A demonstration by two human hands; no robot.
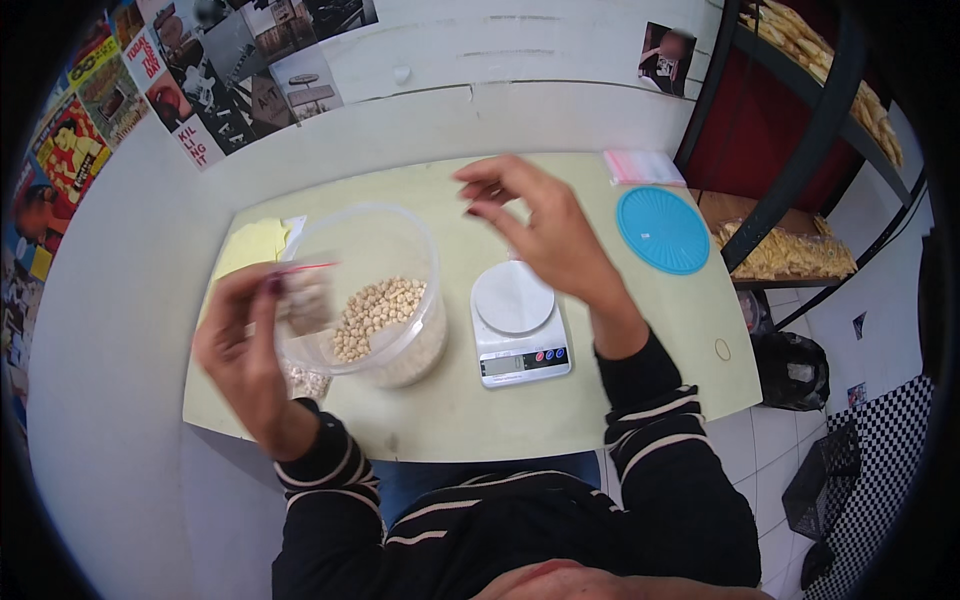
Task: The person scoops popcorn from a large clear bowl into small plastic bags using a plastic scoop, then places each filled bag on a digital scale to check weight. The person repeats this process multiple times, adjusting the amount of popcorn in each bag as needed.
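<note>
My left hand (pixel 251 349) grips a small filled plastic zip bag (pixel 306 300) with a red closing strip, over the left side of a clear round plastic tub (pixel 431 330). Pale round chickpeas (pixel 382 311) lie inside the tub, along with something whitish that I cannot make out. Another filled bag (pixel 307 381) rests on the table beside the tub, partly hidden. My right hand (pixel 536 225) is raised above the back of a white digital kitchen scale (pixel 517 300), fingers curved and apart, holding nothing visible. Nothing lies on the scale's round plate.
Yellow paper (pixel 251 244) lies at the table's back left. A blue lid (pixel 662 229) and a stack of plastic bags (pixel 643 167) are at the back right, a rubber band (pixel 722 349) nearer the right edge. A dark shelf rack (pixel 799 142) with bagged snacks stands beyond.
</note>
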